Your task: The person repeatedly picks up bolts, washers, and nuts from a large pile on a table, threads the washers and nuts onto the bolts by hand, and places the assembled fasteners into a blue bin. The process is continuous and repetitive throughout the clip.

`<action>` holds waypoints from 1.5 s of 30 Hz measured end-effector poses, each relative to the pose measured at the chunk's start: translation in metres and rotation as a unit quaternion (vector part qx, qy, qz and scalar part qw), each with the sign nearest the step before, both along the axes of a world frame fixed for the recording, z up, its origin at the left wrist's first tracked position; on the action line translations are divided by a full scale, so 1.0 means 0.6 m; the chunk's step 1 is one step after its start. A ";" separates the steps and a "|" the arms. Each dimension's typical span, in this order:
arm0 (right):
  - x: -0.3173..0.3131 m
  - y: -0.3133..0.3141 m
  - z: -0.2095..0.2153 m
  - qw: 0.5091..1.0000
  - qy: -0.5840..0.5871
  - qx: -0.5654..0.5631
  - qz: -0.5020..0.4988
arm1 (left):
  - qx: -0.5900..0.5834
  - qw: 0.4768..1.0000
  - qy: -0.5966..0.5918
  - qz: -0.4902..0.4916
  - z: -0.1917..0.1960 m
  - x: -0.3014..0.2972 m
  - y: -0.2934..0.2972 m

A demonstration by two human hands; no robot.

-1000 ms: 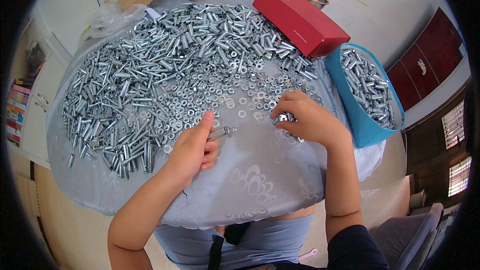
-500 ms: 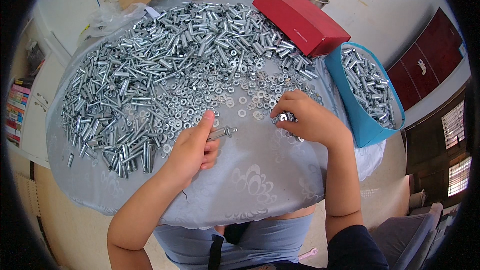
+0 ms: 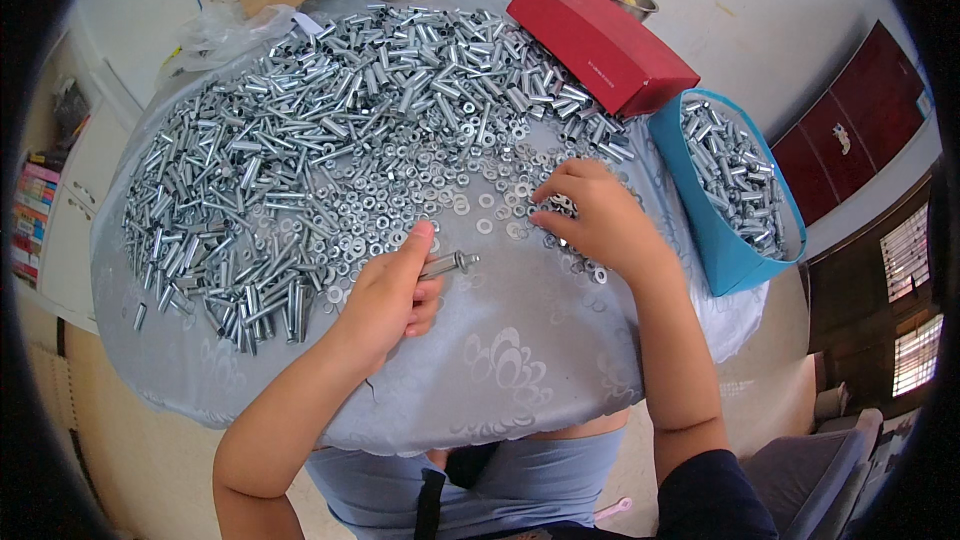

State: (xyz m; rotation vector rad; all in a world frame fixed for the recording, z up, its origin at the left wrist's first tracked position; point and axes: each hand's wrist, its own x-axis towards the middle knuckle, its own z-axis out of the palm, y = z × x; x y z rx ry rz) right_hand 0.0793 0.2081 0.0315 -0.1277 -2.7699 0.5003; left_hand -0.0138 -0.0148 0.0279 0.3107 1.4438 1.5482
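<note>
The left hand (image 3: 385,300) is closed around a metal bolt (image 3: 450,264), whose end sticks out to the right past the thumb, just above the grey cloth (image 3: 520,360) covering the desk. The right hand (image 3: 600,225) rests with fingers curled down onto a scatter of small washers (image 3: 480,202) (whether it pinches one I cannot tell). Behind both hands lies a broad heap of silver bolts (image 3: 330,140). A red box (image 3: 600,45) sits at the far right of the heap, and a blue bag (image 3: 735,185) filled with more bolts stands just beside the right hand.
</note>
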 end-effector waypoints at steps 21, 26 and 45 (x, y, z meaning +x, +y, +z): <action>-0.013 -0.026 -0.007 0.998 0.024 0.065 -0.002 | 0.026 0.999 0.005 -0.030 -0.007 -0.005 -0.008; -0.008 -0.076 0.019 0.961 0.062 -0.266 0.039 | 0.020 1.000 -0.010 -0.015 -0.011 -0.006 -0.009; -0.004 -0.110 0.008 0.902 0.131 -0.371 0.177 | 0.028 0.999 -0.027 0.013 -0.013 -0.006 -0.006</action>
